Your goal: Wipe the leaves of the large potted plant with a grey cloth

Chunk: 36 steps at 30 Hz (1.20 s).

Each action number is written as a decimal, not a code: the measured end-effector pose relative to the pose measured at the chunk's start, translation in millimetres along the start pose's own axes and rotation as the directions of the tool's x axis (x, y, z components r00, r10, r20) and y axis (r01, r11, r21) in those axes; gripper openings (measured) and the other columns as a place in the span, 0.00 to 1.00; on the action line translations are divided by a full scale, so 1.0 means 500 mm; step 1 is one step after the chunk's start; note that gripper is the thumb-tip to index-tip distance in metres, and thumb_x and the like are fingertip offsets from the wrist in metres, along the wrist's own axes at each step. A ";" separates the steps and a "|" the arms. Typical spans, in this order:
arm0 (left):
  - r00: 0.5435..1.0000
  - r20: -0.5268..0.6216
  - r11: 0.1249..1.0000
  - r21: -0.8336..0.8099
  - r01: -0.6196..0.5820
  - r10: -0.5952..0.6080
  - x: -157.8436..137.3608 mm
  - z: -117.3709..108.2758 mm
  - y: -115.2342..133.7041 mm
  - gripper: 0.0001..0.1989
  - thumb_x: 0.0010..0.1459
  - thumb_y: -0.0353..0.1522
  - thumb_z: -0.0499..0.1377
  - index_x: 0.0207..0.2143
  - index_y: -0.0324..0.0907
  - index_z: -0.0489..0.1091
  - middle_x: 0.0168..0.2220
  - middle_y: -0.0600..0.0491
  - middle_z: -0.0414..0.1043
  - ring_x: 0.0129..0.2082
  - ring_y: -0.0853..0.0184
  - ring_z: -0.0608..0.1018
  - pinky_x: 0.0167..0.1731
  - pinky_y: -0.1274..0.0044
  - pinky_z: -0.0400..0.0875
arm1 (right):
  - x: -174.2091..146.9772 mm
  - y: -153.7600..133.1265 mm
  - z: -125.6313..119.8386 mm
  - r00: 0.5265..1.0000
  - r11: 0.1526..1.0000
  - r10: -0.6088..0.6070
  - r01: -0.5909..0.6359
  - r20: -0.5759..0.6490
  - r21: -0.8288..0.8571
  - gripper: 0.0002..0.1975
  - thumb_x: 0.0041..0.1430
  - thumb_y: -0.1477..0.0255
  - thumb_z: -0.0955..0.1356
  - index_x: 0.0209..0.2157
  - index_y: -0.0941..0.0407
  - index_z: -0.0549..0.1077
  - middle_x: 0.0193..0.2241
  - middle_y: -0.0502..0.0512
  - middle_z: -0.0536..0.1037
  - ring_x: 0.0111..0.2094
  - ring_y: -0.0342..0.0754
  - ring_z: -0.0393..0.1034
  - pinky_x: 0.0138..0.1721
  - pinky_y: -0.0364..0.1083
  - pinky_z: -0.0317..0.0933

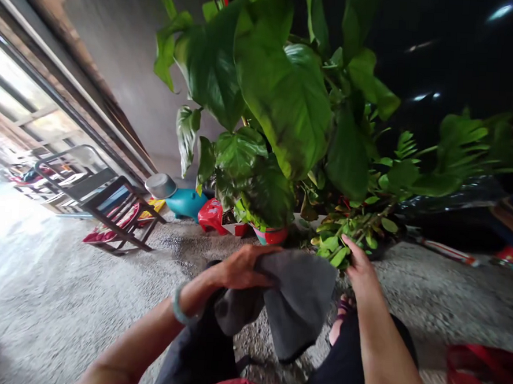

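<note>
My left hand point(245, 266), with a pale green bangle on the wrist, is closed around a dark grey cloth point(305, 287). The cloth hangs in loose folds over my knees. Stretched forward, my right hand point(358, 265) is at the edge of a low leafy plant point(371, 222). Its index finger and thumb are apart beside small yellow-green leaves point(333, 249); the other fingers are mostly hidden. In front of me rises a tall potted plant with big glossy leaves point(284, 89), standing in a red and green pot point(271, 234).
Left of the pots are a red plastic stool point(211, 213), a teal rounded object point(186, 202) and a metal bowl point(160, 184). A folding chair point(108, 206) stands further left on the rough concrete floor point(54, 301). A red bag point(484, 374) lies at lower right.
</note>
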<state>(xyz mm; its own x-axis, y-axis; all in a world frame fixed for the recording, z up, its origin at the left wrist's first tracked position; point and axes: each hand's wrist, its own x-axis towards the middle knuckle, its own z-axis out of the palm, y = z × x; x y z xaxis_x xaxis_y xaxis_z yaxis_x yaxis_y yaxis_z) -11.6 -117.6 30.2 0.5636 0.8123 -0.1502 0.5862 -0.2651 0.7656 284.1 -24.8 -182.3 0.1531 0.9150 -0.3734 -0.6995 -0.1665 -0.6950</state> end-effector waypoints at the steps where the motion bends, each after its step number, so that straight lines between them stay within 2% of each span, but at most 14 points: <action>1: 0.987 -0.151 0.996 0.069 -0.054 0.064 -0.017 -0.034 0.032 0.34 0.50 0.36 0.71 0.61 0.44 0.73 0.52 0.50 0.82 0.50 0.54 0.82 0.51 0.67 0.78 | 0.004 0.002 0.003 0.999 1.000 0.021 -0.021 -0.025 0.000 0.10 0.49 0.71 0.76 0.36 0.51 0.80 0.33 0.51 0.87 0.42 0.56 0.84 0.48 0.53 0.80; 3: 0.852 -0.473 0.958 0.268 -0.106 0.227 -0.015 -0.092 0.083 0.31 0.54 0.34 0.68 0.62 0.47 0.73 0.56 0.49 0.79 0.54 0.54 0.80 0.56 0.62 0.76 | 0.011 0.007 0.011 0.995 0.998 0.055 -0.054 -0.079 0.015 0.09 0.48 0.71 0.76 0.35 0.51 0.79 0.30 0.50 0.86 0.40 0.56 0.85 0.48 0.53 0.80; 5: 0.698 -0.614 0.895 0.437 -0.089 0.369 0.027 -0.122 0.089 0.33 0.53 0.32 0.66 0.63 0.45 0.70 0.59 0.47 0.77 0.57 0.53 0.78 0.59 0.60 0.74 | 0.015 0.012 0.020 0.994 0.998 0.055 -0.052 -0.098 0.033 0.10 0.46 0.71 0.77 0.33 0.52 0.78 0.28 0.50 0.85 0.40 0.56 0.85 0.48 0.52 0.80; 6: 0.687 -0.630 0.883 0.469 -0.034 0.361 0.054 -0.122 0.071 0.34 0.53 0.30 0.65 0.64 0.43 0.69 0.59 0.46 0.76 0.58 0.53 0.78 0.59 0.60 0.73 | 0.016 0.015 0.022 0.994 0.998 0.050 -0.047 -0.097 0.040 0.11 0.45 0.70 0.77 0.33 0.52 0.78 0.27 0.50 0.85 0.40 0.56 0.85 0.48 0.52 0.80; 8: 0.766 -0.595 0.864 0.493 0.107 0.244 0.098 -0.093 0.007 0.34 0.51 0.27 0.64 0.63 0.41 0.71 0.57 0.44 0.78 0.56 0.53 0.80 0.57 0.62 0.75 | 0.016 0.018 0.023 0.996 0.998 0.045 -0.041 -0.083 0.043 0.12 0.43 0.70 0.78 0.31 0.52 0.77 0.26 0.51 0.85 0.40 0.57 0.85 0.48 0.53 0.80; 11: 0.922 -0.376 0.841 0.469 0.270 -0.086 0.108 -0.011 -0.092 0.34 0.46 0.24 0.65 0.58 0.44 0.75 0.53 0.46 0.81 0.54 0.51 0.81 0.56 0.63 0.77 | 0.015 0.019 0.016 0.996 0.999 0.050 -0.048 -0.073 0.024 0.11 0.43 0.70 0.78 0.31 0.53 0.78 0.26 0.52 0.85 0.38 0.58 0.85 0.45 0.52 0.80; 14: 0.974 -0.223 0.902 0.409 0.138 -0.048 0.072 0.039 -0.101 0.34 0.46 0.26 0.66 0.58 0.45 0.75 0.54 0.47 0.81 0.54 0.52 0.82 0.54 0.65 0.78 | 0.017 0.017 0.009 0.996 0.998 0.056 -0.056 -0.069 0.003 0.10 0.43 0.71 0.78 0.30 0.54 0.79 0.24 0.52 0.84 0.34 0.57 0.85 0.41 0.52 0.81; 16: 0.945 -0.293 0.916 0.402 -0.017 0.146 0.065 0.028 -0.060 0.34 0.48 0.27 0.64 0.61 0.44 0.73 0.55 0.47 0.80 0.54 0.54 0.81 0.54 0.66 0.78 | 0.019 0.017 0.011 0.996 0.999 0.049 -0.049 -0.070 0.001 0.11 0.43 0.71 0.78 0.31 0.55 0.79 0.25 0.52 0.84 0.32 0.56 0.84 0.41 0.51 0.80; 18: 0.845 -0.417 0.876 0.469 -0.114 0.334 0.091 -0.009 -0.017 0.35 0.52 0.28 0.61 0.64 0.44 0.69 0.57 0.46 0.77 0.56 0.56 0.80 0.56 0.67 0.76 | 0.020 0.018 0.017 0.996 0.999 0.032 -0.031 -0.081 0.007 0.12 0.43 0.70 0.78 0.33 0.54 0.79 0.26 0.51 0.85 0.33 0.55 0.84 0.42 0.51 0.80; 20: 0.768 -0.514 0.835 0.548 -0.049 0.382 0.141 -0.043 -0.004 0.36 0.55 0.29 0.60 0.68 0.44 0.65 0.61 0.43 0.73 0.59 0.54 0.77 0.59 0.65 0.74 | 0.019 0.021 0.027 0.996 1.000 0.020 -0.019 -0.091 0.012 0.12 0.43 0.69 0.78 0.33 0.53 0.79 0.26 0.51 0.85 0.35 0.56 0.84 0.44 0.52 0.80; 24: 0.851 -0.524 0.744 0.564 0.359 -0.013 0.212 -0.029 -0.079 0.34 0.57 0.27 0.60 0.67 0.40 0.67 0.57 0.38 0.76 0.56 0.49 0.80 0.56 0.62 0.75 | 0.010 0.023 0.037 0.996 0.999 0.033 -0.033 -0.084 -0.002 0.12 0.43 0.69 0.79 0.31 0.52 0.78 0.26 0.52 0.85 0.39 0.59 0.85 0.45 0.54 0.79; 27: 0.911 -0.333 0.740 0.544 0.395 -0.242 0.191 0.032 -0.136 0.35 0.53 0.27 0.64 0.66 0.45 0.71 0.53 0.43 0.81 0.54 0.50 0.82 0.55 0.65 0.76 | 0.000 0.015 0.032 0.996 0.999 0.035 -0.037 -0.087 -0.018 0.14 0.39 0.71 0.79 0.31 0.52 0.78 0.25 0.53 0.85 0.38 0.59 0.85 0.44 0.54 0.79; 31: 0.936 -0.342 0.871 0.429 0.239 -0.089 0.190 0.075 -0.110 0.35 0.55 0.30 0.66 0.66 0.50 0.70 0.53 0.50 0.82 0.54 0.56 0.82 0.57 0.69 0.75 | -0.009 0.003 0.024 0.992 0.999 0.028 -0.030 -0.119 -0.013 0.14 0.36 0.71 0.79 0.30 0.53 0.79 0.25 0.53 0.85 0.35 0.58 0.84 0.41 0.52 0.80; 36: 0.847 -0.532 0.892 0.390 0.229 0.015 0.370 0.053 -0.042 0.20 0.62 0.32 0.63 0.57 0.45 0.77 0.44 0.44 0.83 0.56 0.50 0.81 0.60 0.60 0.73 | -0.016 -0.001 0.020 0.989 1.000 0.008 -0.008 -0.148 0.000 0.15 0.35 0.68 0.79 0.29 0.53 0.78 0.25 0.51 0.85 0.32 0.57 0.83 0.38 0.51 0.79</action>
<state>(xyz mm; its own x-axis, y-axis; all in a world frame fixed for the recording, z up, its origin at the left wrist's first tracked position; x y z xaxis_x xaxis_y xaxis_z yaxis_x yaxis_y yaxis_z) 95.7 24.5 -30.3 0.1769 0.9600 0.2172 0.8788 -0.2534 0.4043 276.1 -28.6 -173.0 0.2493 0.8491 -0.4657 -0.7005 -0.1740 -0.6922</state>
